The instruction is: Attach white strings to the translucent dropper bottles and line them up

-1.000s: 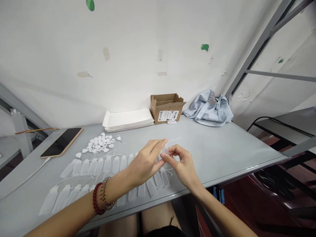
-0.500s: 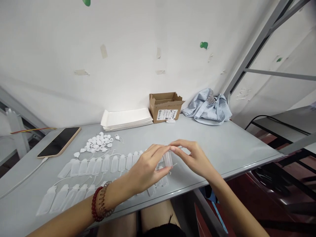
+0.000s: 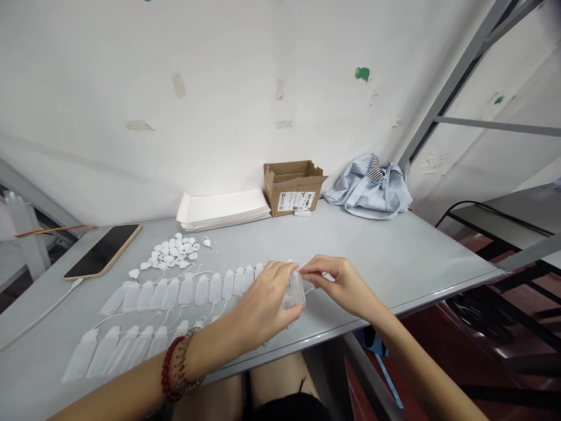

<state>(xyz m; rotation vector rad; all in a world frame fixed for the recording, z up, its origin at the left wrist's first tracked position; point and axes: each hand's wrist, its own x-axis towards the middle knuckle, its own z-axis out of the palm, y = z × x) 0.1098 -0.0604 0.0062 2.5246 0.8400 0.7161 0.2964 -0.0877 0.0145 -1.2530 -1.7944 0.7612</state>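
Grey table (image 3: 394, 263); bottle rows (image 3: 186, 289) leftward. My left hand (image 3: 263, 301) holds one clear bottle (image 3: 298, 287) over the near edge; my right hand (image 3: 346, 286) has narrowed fingers at its top, can't tell if gripping. Probably top-end work; calls for steady left, fine right.

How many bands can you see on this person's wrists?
2, both just behind the left hand: a coiled brown band nearer it, and a red beaded bracelet farther back.

Your left hand (image 3: 263, 299) holds a clear bottle (image 3: 297, 286), your right hand (image 3: 343, 283) is right there at its top, white caps (image 3: 173, 252) heaped behind the laid-out bottles (image 3: 186, 290)!
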